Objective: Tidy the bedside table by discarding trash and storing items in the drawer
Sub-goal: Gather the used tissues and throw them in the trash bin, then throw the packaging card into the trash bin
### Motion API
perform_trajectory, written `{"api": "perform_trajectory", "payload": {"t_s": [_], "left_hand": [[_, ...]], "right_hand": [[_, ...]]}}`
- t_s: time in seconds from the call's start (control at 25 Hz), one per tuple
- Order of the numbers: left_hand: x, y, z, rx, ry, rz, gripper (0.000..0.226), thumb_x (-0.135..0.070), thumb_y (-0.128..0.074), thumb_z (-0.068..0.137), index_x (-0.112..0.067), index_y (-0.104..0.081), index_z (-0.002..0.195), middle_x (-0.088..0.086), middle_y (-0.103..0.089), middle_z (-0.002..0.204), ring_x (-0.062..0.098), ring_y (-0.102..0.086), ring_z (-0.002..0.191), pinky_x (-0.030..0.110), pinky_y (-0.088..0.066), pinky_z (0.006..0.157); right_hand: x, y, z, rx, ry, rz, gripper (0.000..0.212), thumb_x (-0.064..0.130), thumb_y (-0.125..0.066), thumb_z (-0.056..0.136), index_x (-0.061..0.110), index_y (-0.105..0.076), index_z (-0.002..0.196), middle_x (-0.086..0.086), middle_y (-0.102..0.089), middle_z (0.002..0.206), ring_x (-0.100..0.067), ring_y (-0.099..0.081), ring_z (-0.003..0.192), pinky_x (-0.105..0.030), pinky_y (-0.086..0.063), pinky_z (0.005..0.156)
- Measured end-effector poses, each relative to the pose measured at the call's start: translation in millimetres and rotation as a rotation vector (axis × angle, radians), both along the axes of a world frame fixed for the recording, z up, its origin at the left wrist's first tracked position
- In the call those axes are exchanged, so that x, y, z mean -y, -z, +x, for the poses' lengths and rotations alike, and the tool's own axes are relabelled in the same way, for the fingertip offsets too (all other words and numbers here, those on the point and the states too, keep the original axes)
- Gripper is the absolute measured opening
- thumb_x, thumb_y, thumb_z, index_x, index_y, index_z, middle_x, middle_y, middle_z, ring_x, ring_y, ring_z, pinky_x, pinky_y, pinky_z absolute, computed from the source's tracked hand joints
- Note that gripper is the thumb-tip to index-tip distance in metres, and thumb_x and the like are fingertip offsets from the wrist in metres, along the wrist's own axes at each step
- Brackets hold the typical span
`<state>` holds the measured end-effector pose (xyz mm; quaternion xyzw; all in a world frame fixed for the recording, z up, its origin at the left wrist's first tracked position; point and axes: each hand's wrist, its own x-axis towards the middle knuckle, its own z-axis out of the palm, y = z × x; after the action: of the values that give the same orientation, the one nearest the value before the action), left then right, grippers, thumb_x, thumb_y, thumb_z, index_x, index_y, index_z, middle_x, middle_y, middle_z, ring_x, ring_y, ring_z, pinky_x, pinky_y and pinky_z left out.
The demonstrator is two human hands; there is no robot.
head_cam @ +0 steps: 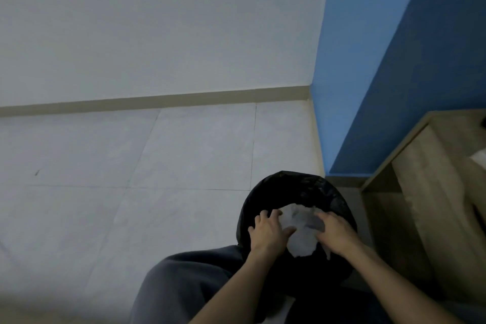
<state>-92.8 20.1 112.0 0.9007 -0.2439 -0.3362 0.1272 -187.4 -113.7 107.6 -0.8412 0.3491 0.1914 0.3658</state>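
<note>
Trash (302, 238): a pale, crumpled sheet, paper or film (which cannot be told), seen lying in the mouth of the bin, between the two hands and partly covered by them.
Bin (297, 187): round, lined with a black bag; placed on the floor just beside the bedside table and in front of the person's knee.
Left hand (268, 233): fingers spread and nearly straight, laid flat on the left edge of the trash and on the liner's rim; the thumb is rested on the sheet.
Right hand (338, 234): laid palm-down over the right edge of the trash, fingertips on the sheet; a scrap is seen below the palm. Whether the sheet is gripped cannot be told.
Hands: kept apart, with the trash exposed between them.
Bedside table (420, 192): light wood, seen from the side at the right edge, against the blue wall (394, 60).
Floor (131, 166): pale tiles, bordered by a beige skirting (157, 101) under a white wall (157, 34).
Trouser leg (189, 279): grey, shown at the lower centre.
</note>
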Motion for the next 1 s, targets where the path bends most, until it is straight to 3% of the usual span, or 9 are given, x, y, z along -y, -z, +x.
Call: {"api": "perform_trajectory", "payload": {"t_s": [0.16, 0.28, 0.4, 0.56, 0.68, 0.76, 0.88, 1.0], "left_hand": [[39, -30, -13, 0.041, 0.013, -0.184, 0.046, -0.047, -0.047, 0.090, -0.023, -0.044, 0.130, 0.003, -0.043, 0.137, 0.023, -0.039, 0.127, 0.045, -0.036, 0.103], [88, -66, -40, 0.046, 0.083, -0.343, 0.041, -0.045, -0.048, 0.091, -0.023, -0.047, 0.126, 0.003, -0.046, 0.132, 0.024, -0.042, 0.125, 0.044, -0.038, 0.102], [136, -104, -74, 0.030, 0.188, -0.518, 0.040, -0.042, -0.050, 0.092, -0.021, -0.047, 0.126, 0.004, -0.046, 0.133, 0.024, -0.044, 0.124, 0.042, -0.038, 0.103], [189, -136, -130, 0.035, 0.395, -0.622, 0.040, -0.035, -0.049, 0.093, -0.020, -0.046, 0.130, 0.002, -0.044, 0.140, 0.022, -0.037, 0.130, 0.039, -0.035, 0.105], [218, -144, -172, 0.003, 0.535, -0.683, 0.041, -0.031, -0.052, 0.091, -0.018, -0.048, 0.130, 0.004, -0.046, 0.141, 0.023, -0.039, 0.130, 0.042, -0.037, 0.107], [234, -147, -202, -0.009, 0.624, -0.708, 0.043, -0.030, -0.053, 0.090, -0.020, -0.048, 0.131, 0.004, -0.048, 0.141, 0.022, -0.040, 0.131, 0.044, -0.034, 0.110], [249, -147, -238, 0.022, 0.784, -0.623, 0.050, -0.027, -0.053, 0.090, -0.020, -0.040, 0.138, 0.003, -0.036, 0.150, 0.024, -0.027, 0.140, 0.043, -0.025, 0.116], [255, -144, -264, 0.074, 0.947, -0.410, 0.055, -0.036, -0.045, 0.095, -0.022, -0.027, 0.145, 0.003, -0.018, 0.157, 0.030, -0.003, 0.147, 0.050, -0.016, 0.118]], "right_hand": [[17, -44, -16, 0.213, 0.100, -0.165, 0.043, 0.014, -0.057, 0.082, 0.013, -0.053, 0.125, -0.007, -0.052, 0.133, -0.022, -0.049, 0.120, -0.029, -0.038, 0.101], [44, -93, -49, 0.453, 0.227, -0.328, 0.036, 0.008, -0.061, 0.078, 0.009, -0.061, 0.115, -0.008, -0.060, 0.120, -0.025, -0.057, 0.111, -0.029, -0.042, 0.095], [71, -134, -91, 0.525, 0.364, -0.493, 0.034, 0.007, -0.061, 0.078, 0.008, -0.062, 0.113, -0.010, -0.062, 0.116, -0.026, -0.058, 0.108, -0.026, -0.039, 0.090], [102, -178, -158, 0.259, 0.414, -0.517, 0.040, 0.018, -0.052, 0.090, 0.008, -0.048, 0.128, -0.011, -0.049, 0.133, -0.025, -0.044, 0.125, -0.028, -0.030, 0.102], [111, -187, -212, 0.499, 0.520, -0.688, 0.031, 0.009, -0.054, 0.081, 0.005, -0.061, 0.111, -0.016, -0.061, 0.115, -0.033, -0.057, 0.108, -0.036, -0.042, 0.093], [119, -184, -254, 0.492, 0.658, -0.785, 0.032, 0.012, -0.055, 0.075, 0.004, -0.063, 0.105, -0.019, -0.065, 0.109, -0.035, -0.061, 0.100, -0.041, -0.047, 0.087], [134, -181, -309, 0.254, 0.786, -0.822, 0.038, 0.014, -0.060, 0.080, 0.005, -0.056, 0.117, -0.019, -0.058, 0.121, -0.036, -0.055, 0.109, -0.043, -0.045, 0.090], [140, -170, -356, 0.048, 0.795, -0.767, 0.053, 0.036, -0.048, 0.089, 0.013, -0.037, 0.136, -0.013, -0.042, 0.141, -0.029, -0.040, 0.129, -0.041, -0.035, 0.101]]}}
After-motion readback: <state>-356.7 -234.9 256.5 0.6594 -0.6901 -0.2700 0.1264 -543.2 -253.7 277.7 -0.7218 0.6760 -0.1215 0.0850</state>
